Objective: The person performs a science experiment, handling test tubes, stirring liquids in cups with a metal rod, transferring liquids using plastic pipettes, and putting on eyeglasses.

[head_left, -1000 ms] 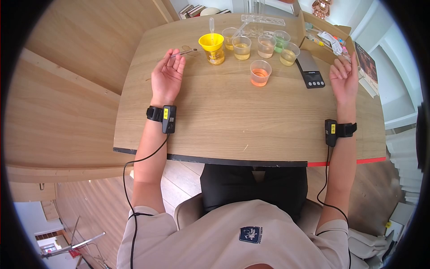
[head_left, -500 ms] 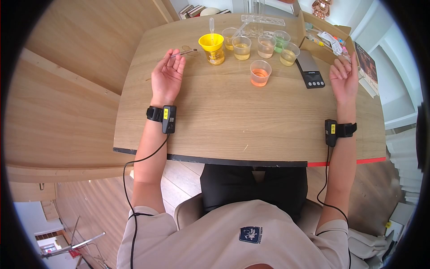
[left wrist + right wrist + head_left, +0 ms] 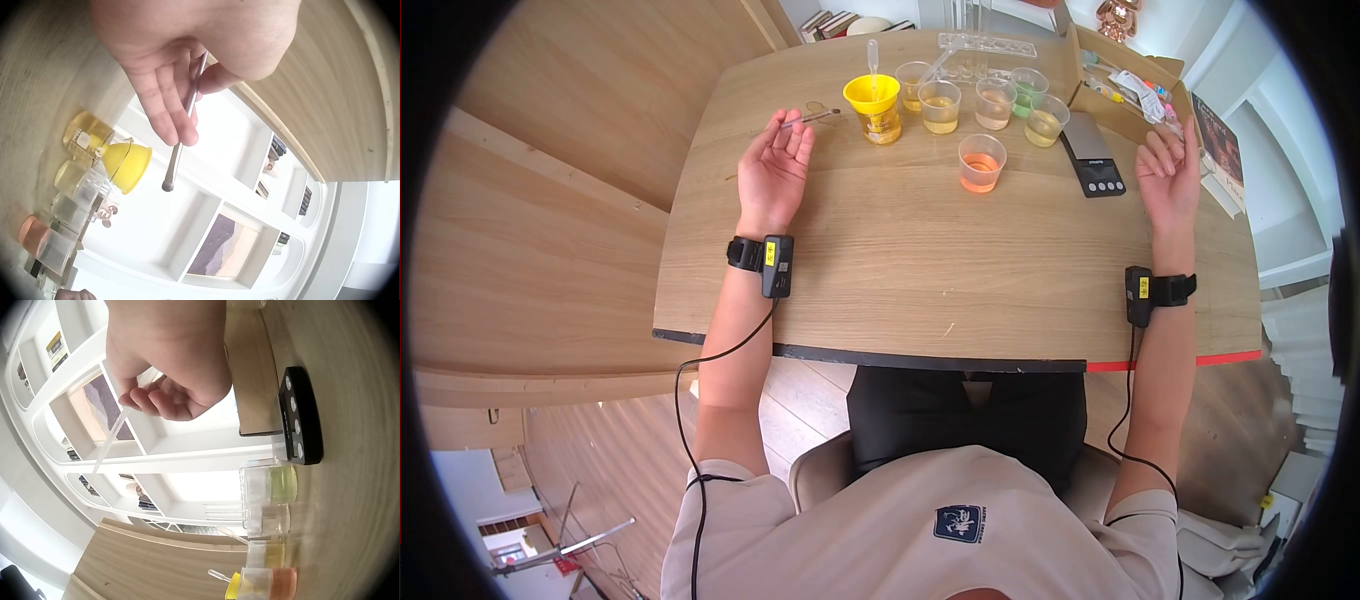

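Note:
My left hand point(image 3: 774, 170), palm up at the table's left side, pinches a thin silvery rod with a dark rounded tip point(image 3: 169, 185). Right of it, a yellow funnel point(image 3: 872, 93) sits in a beaker of yellow liquid point(image 3: 882, 128), a clear dropper point(image 3: 873, 56) upright in it. Held between the fingers of my right hand point(image 3: 1168, 170) is a slim translucent plastic dropper point(image 3: 110, 439), its tip pointing away. A black digital scale point(image 3: 1092, 160) is the nearest thing to that hand. A plastic cup of orange liquid point(image 3: 981, 168) stands between both hands.
Several clear cups stand behind the orange one, including one of pale yellow liquid point(image 3: 940, 108) and one of green point(image 3: 1027, 92). A clear test tube rack point(image 3: 1000, 46) is at the back. A cardboard box point(image 3: 1110, 105) and a book point(image 3: 1218, 145) lie at the right.

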`<act>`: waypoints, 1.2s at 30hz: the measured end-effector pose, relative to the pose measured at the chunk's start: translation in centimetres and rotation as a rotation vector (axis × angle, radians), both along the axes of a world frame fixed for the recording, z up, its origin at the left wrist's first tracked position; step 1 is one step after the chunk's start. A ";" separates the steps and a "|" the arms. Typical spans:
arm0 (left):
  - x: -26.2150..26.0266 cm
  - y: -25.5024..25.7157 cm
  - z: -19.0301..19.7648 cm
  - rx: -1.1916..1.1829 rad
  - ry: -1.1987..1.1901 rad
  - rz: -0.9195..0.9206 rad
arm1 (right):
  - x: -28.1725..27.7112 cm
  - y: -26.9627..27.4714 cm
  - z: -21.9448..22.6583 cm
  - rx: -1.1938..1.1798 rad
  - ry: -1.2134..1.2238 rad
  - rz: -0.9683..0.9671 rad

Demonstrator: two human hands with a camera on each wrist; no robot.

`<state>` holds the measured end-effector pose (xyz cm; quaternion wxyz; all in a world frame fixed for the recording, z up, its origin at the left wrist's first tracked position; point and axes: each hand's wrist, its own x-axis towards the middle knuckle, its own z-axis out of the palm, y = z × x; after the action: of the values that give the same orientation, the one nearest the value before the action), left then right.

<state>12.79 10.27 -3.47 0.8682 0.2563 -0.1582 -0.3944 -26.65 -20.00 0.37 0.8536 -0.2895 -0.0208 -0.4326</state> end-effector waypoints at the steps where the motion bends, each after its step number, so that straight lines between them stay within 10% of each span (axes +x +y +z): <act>1: 0.0 0.0 0.0 0.000 0.000 0.000 | 0.0 0.1 0.0 0.000 -0.001 -0.001; 36: 0.1 -0.1 0.0 -0.009 0.019 -0.004 | 0.0 -0.4 -0.4 -0.020 -0.008 0.028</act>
<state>12.89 10.13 -3.51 0.8698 0.2485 -0.1523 -0.3980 -26.65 -20.36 -0.05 0.8565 -0.2962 -0.0325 -0.4215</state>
